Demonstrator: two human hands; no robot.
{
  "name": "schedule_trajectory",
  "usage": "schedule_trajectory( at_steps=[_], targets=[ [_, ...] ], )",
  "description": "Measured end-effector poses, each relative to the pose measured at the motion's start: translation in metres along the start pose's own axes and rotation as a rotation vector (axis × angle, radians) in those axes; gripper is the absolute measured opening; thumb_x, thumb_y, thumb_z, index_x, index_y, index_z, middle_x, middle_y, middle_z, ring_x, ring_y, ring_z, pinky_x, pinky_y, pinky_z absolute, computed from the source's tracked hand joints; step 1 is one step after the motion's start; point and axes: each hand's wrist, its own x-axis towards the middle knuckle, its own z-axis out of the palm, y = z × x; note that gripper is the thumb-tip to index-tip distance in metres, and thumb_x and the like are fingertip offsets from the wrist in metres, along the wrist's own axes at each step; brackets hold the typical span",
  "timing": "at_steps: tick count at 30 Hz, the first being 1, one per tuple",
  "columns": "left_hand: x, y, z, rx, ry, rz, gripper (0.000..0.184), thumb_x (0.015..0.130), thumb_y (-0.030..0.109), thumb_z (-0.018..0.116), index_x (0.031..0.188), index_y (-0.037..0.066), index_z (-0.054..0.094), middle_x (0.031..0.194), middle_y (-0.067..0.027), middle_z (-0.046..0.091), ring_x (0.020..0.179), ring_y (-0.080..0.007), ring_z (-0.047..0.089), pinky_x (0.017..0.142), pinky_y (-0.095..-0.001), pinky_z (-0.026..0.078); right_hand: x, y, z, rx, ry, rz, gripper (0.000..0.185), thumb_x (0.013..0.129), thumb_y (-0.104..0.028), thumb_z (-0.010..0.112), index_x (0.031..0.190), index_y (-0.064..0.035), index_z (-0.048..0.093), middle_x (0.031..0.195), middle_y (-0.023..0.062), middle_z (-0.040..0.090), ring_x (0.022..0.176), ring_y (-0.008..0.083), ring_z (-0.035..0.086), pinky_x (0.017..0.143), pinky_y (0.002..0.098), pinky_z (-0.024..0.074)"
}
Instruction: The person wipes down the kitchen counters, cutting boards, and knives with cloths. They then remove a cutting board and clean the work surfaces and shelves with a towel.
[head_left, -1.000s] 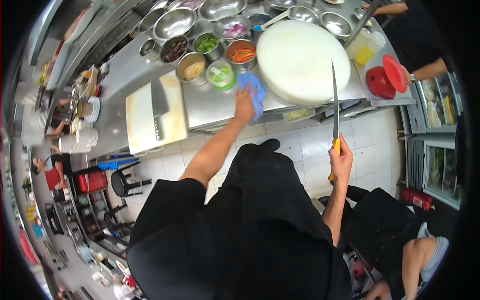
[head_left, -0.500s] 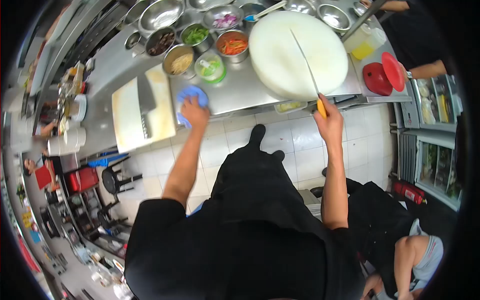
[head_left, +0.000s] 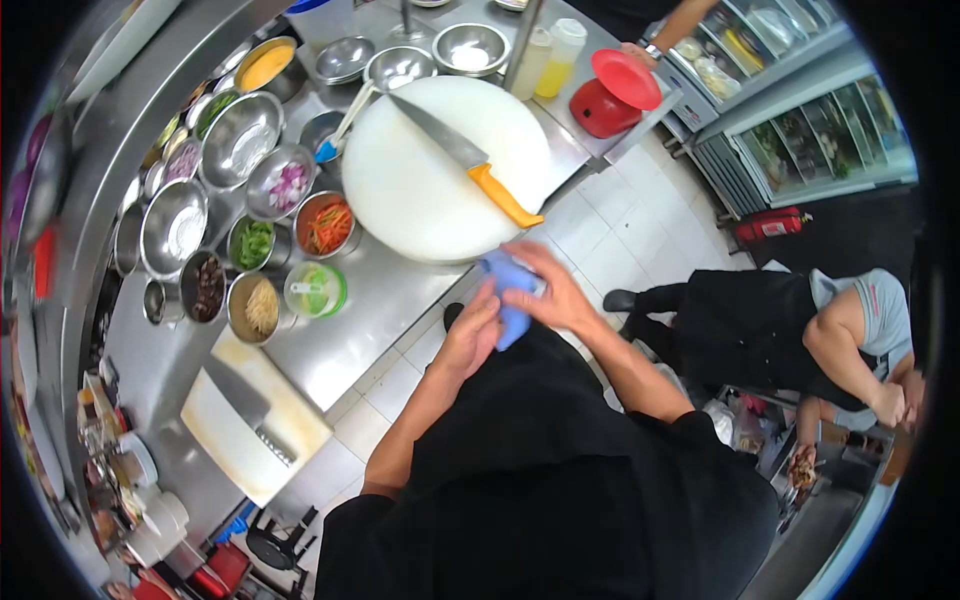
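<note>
A blue cloth [head_left: 513, 322] is bunched between my two hands, in front of the counter's edge. My left hand [head_left: 472, 335] is closed on its near left side. From the right, my right hand [head_left: 552, 290] wraps round the cloth, slightly blurred by motion. Just beyond them, a knife [head_left: 505, 197] with an orange handle lies on a thick round white chopping board [head_left: 410, 190]. Its handle points towards my right hand, and nobody touches it. A cleaver [head_left: 235, 395] rests on a stained rectangular cutting board [head_left: 225, 450] to the left.
Metal bowls hold shredded carrot [head_left: 328, 228], chopped greens [head_left: 253, 243] and diced onion [head_left: 290, 187]. A green-rimmed tub [head_left: 318, 290] stands near the counter edge. Another person's hand [head_left: 640, 55] is by a red lidded pot [head_left: 605, 105]. A person in a black apron [head_left: 750, 325] is at right.
My right hand has let go of the orange-handled knife, now lying on the round board. My left hand has brought the cloth off the counter, and both hands hold it. The view has turned right.
</note>
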Motion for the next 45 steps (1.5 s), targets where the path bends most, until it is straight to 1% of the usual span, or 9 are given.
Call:
schedule_trajectory(
  at_steps=[4, 10, 17, 22, 26, 28, 32, 35, 45],
  targets=[
    [0.03, -0.004, 0.004, -0.005, -0.348, -0.197, 0.07, 0.094, 0.041, 0.047, 0.146, 0.005, 0.017, 0.144, -0.0144, 0.029, 0.125, -0.024, 0.041, 0.104, -0.0418, 0.033, -0.015, 0.017, -0.041, 0.42, -0.036, 0.33, 0.048, 0.076, -0.019, 0.072, 0.12, -0.0049, 0.057, 0.109, 0.0098, 0.063, 0.105, 0.0204, 0.057, 0.093, 0.0352, 0.0442],
    [0.031, 0.029, 0.007, 0.545, -0.155, -0.061, 0.058, 0.095, 0.03, 0.049, 0.143, 0.004, 0.028, 0.136, -0.0198, 0.044, 0.116, -0.0275, 0.051, 0.096, -0.0402, 0.043, 0.113, 0.133, -0.103, -0.124, 0.162, 0.361, 0.056, 0.068, -0.033, 0.074, 0.113, -0.0039, 0.058, 0.109, 0.0184, 0.062, 0.099, 0.0312, 0.06, 0.086, 0.0364, 0.0473],
    [0.032, 0.006, 0.015, 0.618, 0.255, 0.028, 0.063, 0.089, 0.033, 0.059, 0.14, 0.004, 0.035, 0.132, -0.0188, 0.048, 0.111, -0.0246, 0.054, 0.092, -0.0388, 0.044, 0.232, 0.25, -0.059, -0.093, -0.174, -0.089, 0.044, 0.08, -0.03, 0.064, 0.116, -0.0054, 0.056, 0.127, 0.0195, 0.049, 0.117, 0.0327, 0.045, 0.094, 0.0416, 0.0405],
    [0.034, -0.038, 0.02, 0.566, 0.456, -0.025, 0.061, 0.089, 0.032, 0.061, 0.138, 0.004, 0.037, 0.129, -0.0181, 0.05, 0.108, -0.024, 0.055, 0.091, -0.0377, 0.045, 0.12, 0.248, -0.092, -0.577, -0.117, -0.204, 0.041, 0.072, -0.019, 0.064, 0.112, -0.01, 0.061, 0.11, 0.0157, 0.058, 0.107, 0.0374, 0.05, 0.088, 0.0475, 0.0432],
    [0.05, -0.055, 0.037, 0.57, 0.305, -0.111, 0.059, 0.09, 0.03, 0.059, 0.137, 0.002, 0.036, 0.129, -0.0166, 0.05, 0.111, -0.0234, 0.053, 0.092, -0.037, 0.045, 0.029, 0.21, -0.112, -0.249, -0.4, 0.222, 0.034, 0.065, -0.02, 0.069, 0.096, -0.0068, 0.066, 0.098, 0.0149, 0.06, 0.091, 0.0334, 0.059, 0.081, 0.0405, 0.0483],
    [0.055, -0.065, 0.043, 0.516, 0.326, -0.171, 0.06, 0.093, 0.038, 0.052, 0.137, 0.001, 0.036, 0.13, -0.0154, 0.049, 0.115, -0.0257, 0.051, 0.096, -0.0398, 0.042, 0.016, 0.16, -0.114, 0.119, -0.389, 0.093, 0.037, 0.068, -0.021, 0.07, 0.1, -0.0049, 0.065, 0.099, 0.0152, 0.062, 0.094, 0.0337, 0.059, 0.084, 0.04, 0.0477],
    [0.055, -0.066, 0.042, -0.241, 0.342, 0.036, 0.058, 0.094, 0.048, 0.038, 0.129, 0.002, 0.047, 0.128, -0.014, 0.052, 0.121, -0.0311, 0.047, 0.102, -0.0462, 0.035, 0.052, 0.072, -0.101, 0.454, -0.538, -0.219, 0.034, 0.076, -0.025, 0.068, 0.101, -0.003, 0.064, 0.102, 0.0155, 0.062, 0.095, 0.0341, 0.059, 0.085, 0.0415, 0.0472],
    [0.039, -0.058, 0.028, -0.441, 0.449, 0.292, 0.051, 0.086, 0.03, 0.04, 0.13, 0.005, 0.047, 0.136, -0.0132, 0.045, 0.123, -0.0333, 0.044, 0.105, -0.054, 0.029, 0.103, 0.058, -0.056, -0.127, -0.129, -0.079, 0.033, 0.078, -0.025, 0.066, 0.095, 0.0026, 0.059, 0.097, 0.019, 0.063, 0.095, 0.0341, 0.06, 0.081, 0.0415, 0.0481],
    [-0.057, -0.053, 0.008, -0.274, 0.44, 0.873, 0.058, 0.092, 0.03, 0.049, 0.141, 0.008, 0.029, 0.142, -0.0109, 0.037, 0.133, -0.0299, 0.032, 0.11, -0.0497, 0.023, 0.077, 0.025, -0.033, -0.084, -0.523, 0.13, 0.04, 0.069, -0.021, 0.067, 0.094, 0.0066, 0.054, 0.084, 0.0261, 0.063, 0.083, 0.042, 0.061, 0.074, 0.0477, 0.0476]
  ],
)
